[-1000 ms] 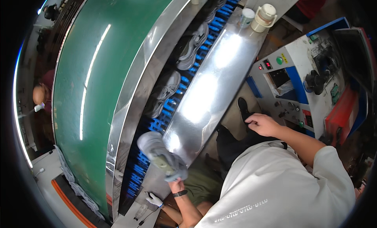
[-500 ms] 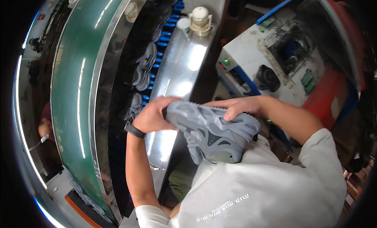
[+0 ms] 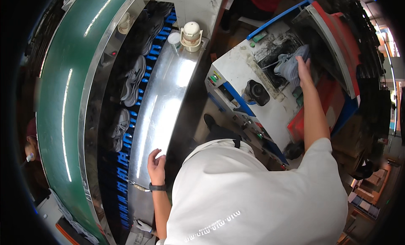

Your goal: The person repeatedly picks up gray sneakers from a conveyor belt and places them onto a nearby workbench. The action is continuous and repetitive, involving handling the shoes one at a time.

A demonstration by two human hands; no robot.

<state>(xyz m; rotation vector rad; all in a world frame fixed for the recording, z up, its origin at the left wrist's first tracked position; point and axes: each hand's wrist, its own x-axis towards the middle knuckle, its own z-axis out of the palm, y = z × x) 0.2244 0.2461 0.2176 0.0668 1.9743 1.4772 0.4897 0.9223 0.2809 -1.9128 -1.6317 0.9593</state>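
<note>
At the upper right, my right hand (image 3: 302, 70) grips a grey sneaker (image 3: 288, 66) over the dark recess (image 3: 276, 76) of a white machine. Part of the shoe is hidden by my fingers. My left hand (image 3: 156, 167), with a black band on the wrist, hangs beside the shiny metal ledge (image 3: 158, 114); its fingers are apart and hold nothing. Beyond that ledge, several grey sneakers (image 3: 134, 81) lie along a rack of blue pegs (image 3: 122, 173).
The machine's raised red cover (image 3: 337, 38) stands behind my right hand. A black cup-shaped part (image 3: 256, 93) sits on its white top (image 3: 234, 61). On the ledge are a cream-coloured jar (image 3: 191, 36) and a white-lidded cup (image 3: 174, 39). A green conveyor belt (image 3: 63, 101) curves along the left.
Both hands held the sneaker before my body. Now my left hand is off it and lower left, while my right hand has carried the shoe away to the machine. The view has shifted.
</note>
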